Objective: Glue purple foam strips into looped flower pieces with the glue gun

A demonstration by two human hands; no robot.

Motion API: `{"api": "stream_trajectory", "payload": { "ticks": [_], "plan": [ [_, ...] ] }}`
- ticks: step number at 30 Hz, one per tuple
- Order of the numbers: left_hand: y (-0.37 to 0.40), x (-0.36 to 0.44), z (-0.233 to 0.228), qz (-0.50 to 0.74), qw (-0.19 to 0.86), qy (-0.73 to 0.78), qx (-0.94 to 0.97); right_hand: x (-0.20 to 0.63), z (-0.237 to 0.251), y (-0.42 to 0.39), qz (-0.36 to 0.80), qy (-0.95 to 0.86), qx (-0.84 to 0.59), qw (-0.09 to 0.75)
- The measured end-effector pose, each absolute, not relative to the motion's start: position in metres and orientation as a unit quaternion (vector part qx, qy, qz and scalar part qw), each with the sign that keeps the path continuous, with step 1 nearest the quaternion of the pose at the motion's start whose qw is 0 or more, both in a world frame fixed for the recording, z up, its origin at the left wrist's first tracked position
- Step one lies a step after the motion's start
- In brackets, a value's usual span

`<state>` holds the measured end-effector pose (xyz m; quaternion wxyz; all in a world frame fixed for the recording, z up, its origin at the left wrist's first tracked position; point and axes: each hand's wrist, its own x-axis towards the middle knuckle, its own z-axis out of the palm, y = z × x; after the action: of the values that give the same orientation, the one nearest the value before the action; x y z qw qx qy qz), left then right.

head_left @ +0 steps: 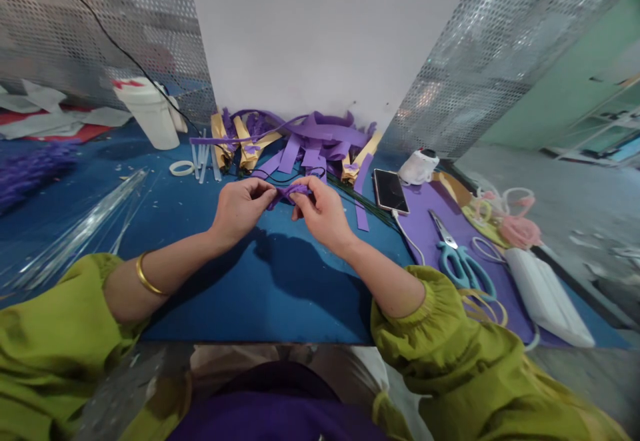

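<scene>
A single purple strip [291,192] is pinched between both hands above the middle of the blue surface [280,281]: the left hand [241,206] has its fingers clamped on the strip's left end, the right hand [323,213] on its right end. Just beyond lies a heap of purple and tan strips [300,144]. To the right rest one phone [390,191] and one pair of teal scissors [460,257]; far left stands one white cup [149,113].
</scene>
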<state>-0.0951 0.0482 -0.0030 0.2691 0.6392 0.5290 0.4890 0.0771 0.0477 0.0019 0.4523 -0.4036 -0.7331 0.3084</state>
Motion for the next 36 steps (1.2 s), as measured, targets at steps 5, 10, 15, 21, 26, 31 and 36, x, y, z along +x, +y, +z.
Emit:
{"api": "stream_trajectory", "payload": {
  "ticks": [5,10,15,21,26,31,36],
  "plan": [
    [0.043,-0.087,-0.003,0.523,0.409,0.516,0.542,0.072,-0.003,0.042,0.305,-0.775,-0.384,0.399],
    [0.042,-0.084,-0.003,0.560,0.439,0.484,0.508,0.073,0.000,0.039,0.186,-0.787,-0.388,0.442],
    [0.041,-0.084,-0.005,0.562,0.429,0.467,0.531,0.073,-0.002,0.038,0.153,-0.783,-0.385,0.464],
    [0.035,-0.085,0.000,0.547,0.388,0.446,0.593,0.073,-0.009,0.041,0.162,-0.769,-0.391,0.480],
    [0.037,-0.088,-0.001,0.541,0.351,0.450,0.618,0.073,-0.014,0.046,0.180,-0.761,-0.388,0.488],
    [0.038,-0.090,-0.002,0.518,0.342,0.438,0.651,0.074,-0.014,0.048,0.184,-0.790,-0.378,0.446],
    [0.040,-0.087,-0.005,0.521,0.382,0.478,0.595,0.074,-0.010,0.043,0.087,-0.812,-0.429,0.387]
  ]
}}
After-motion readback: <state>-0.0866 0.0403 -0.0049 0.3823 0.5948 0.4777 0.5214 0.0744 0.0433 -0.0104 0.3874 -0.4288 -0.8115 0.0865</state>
